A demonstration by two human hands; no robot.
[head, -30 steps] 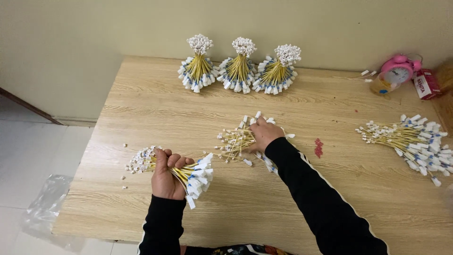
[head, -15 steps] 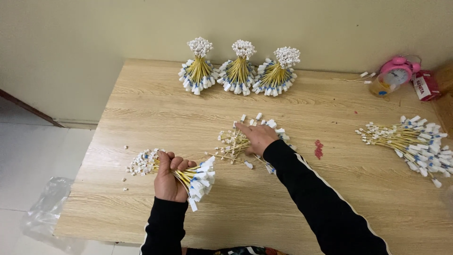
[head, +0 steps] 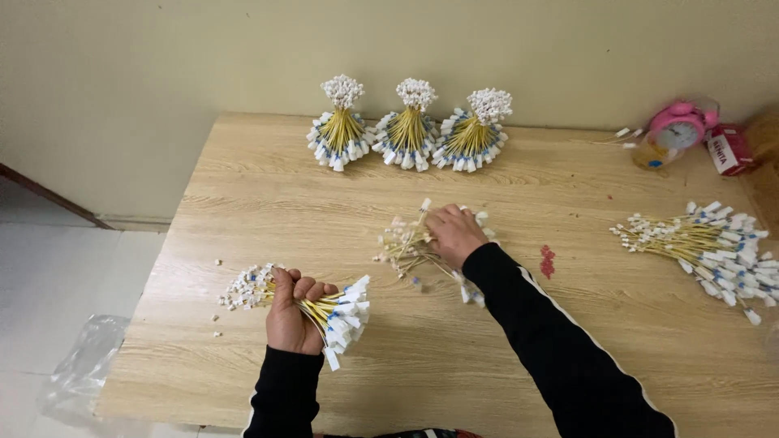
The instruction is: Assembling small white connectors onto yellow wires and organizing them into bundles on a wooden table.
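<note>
We've got the left hand [head: 294,318] clamped on a wire bundle [head: 312,302] lying left-right near the table's [head: 568,357] near-left edge; right hand [head: 454,234] sits on the loose wires [head: 406,245] mid-table, farther and right; its grip probably half-closed, can't tell.

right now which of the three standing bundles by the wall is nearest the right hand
The middle bundle, standing almost straight beyond the right hand. The left bundle and right bundle sit off to either side, a little farther away.
</note>
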